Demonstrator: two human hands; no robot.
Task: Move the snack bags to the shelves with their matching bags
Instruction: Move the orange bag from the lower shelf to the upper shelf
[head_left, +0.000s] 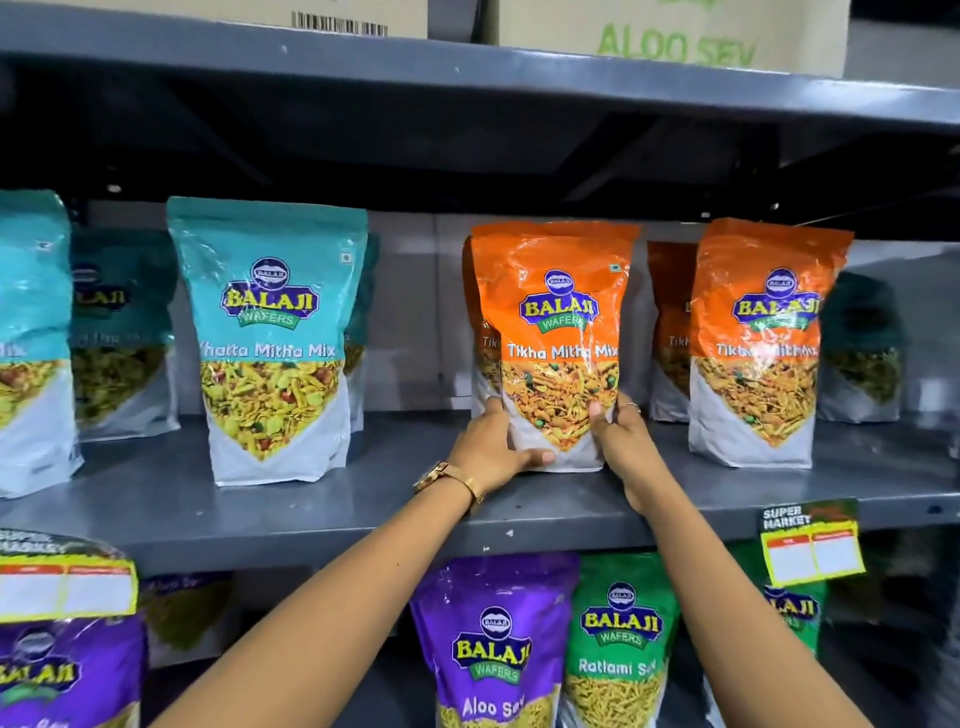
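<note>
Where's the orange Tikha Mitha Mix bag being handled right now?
The orange Tikha Mitha Mix bag stands upright on the grey metal middle shelf, centre-right in the head view, held at its base by the left hand and right hand.

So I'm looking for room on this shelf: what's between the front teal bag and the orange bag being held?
Nothing: the head view shows bare grey shelf between the teal bag and the held orange bag.

Both forearms are bare, with no sleeves showing; the left hand (491, 447) has a gold metal bracelet (451, 480) at its wrist (clasp uppermost), the right hand (626, 447) a thin ring (630, 407).
</note>
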